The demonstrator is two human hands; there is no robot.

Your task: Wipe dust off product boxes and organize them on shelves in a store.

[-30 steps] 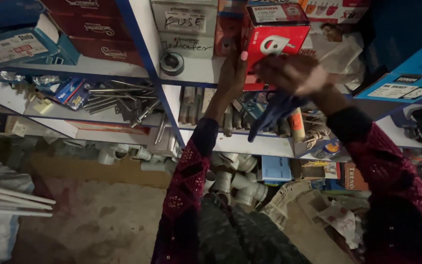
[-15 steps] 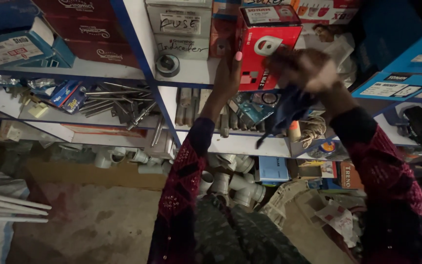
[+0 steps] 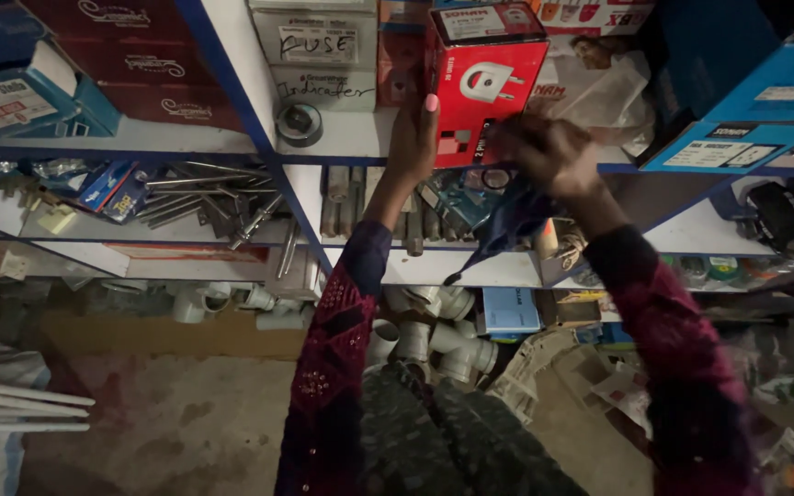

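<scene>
A red cardboard box (image 3: pixel 487 84) with a plug picture stands at the front edge of the upper white shelf (image 3: pixel 342 138). My left hand (image 3: pixel 413 138) grips the box's left side, fingers up along it. My right hand (image 3: pixel 549 152) presses against the box's lower right part and clutches a dark blue cloth (image 3: pixel 507 225), which hangs below the shelf edge. Both my sleeves are dark red with a pattern.
Grey boxes (image 3: pixel 316 41) and a small round part (image 3: pixel 299 122) sit left of the red box. Blue boxes (image 3: pixel 737 138) stick out at right. The lower shelf holds metal rods (image 3: pixel 204 193). White pipe fittings (image 3: pixel 434 340) lie on the floor.
Both hands and the red box have moved up in view and the box now stands more upright on the shelf. The blue cloth still hangs from my right hand.
</scene>
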